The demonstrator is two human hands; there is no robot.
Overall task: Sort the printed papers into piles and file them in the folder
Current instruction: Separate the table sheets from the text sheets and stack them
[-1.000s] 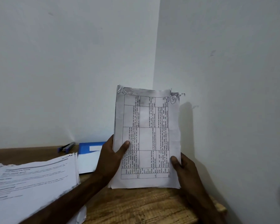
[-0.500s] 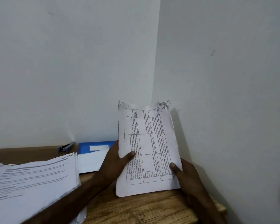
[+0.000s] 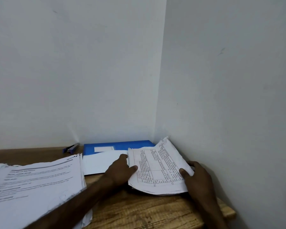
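Note:
A stapled bundle of printed papers with a table on its top page (image 3: 157, 167) lies tilted low over the wooden table's right corner, its far edge curling up by the right wall. My left hand (image 3: 120, 171) holds its left edge, thumb on the page. My right hand (image 3: 196, 177) grips its right edge, thumb on top. Behind it lies a blue folder (image 3: 132, 144) with a white label, partly covered by a blank white sheet (image 3: 99, 162). A thick pile of printed papers (image 3: 35, 180) fills the left.
A blue and black pen (image 3: 71, 148) lies by the back wall. White walls close the table (image 3: 147, 212) at the back and on the right. The table's right front corner shows at the lower right.
The bundle was held upright in front of me; both hands have lowered and tipped it back until it lies nearly flat over the table corner.

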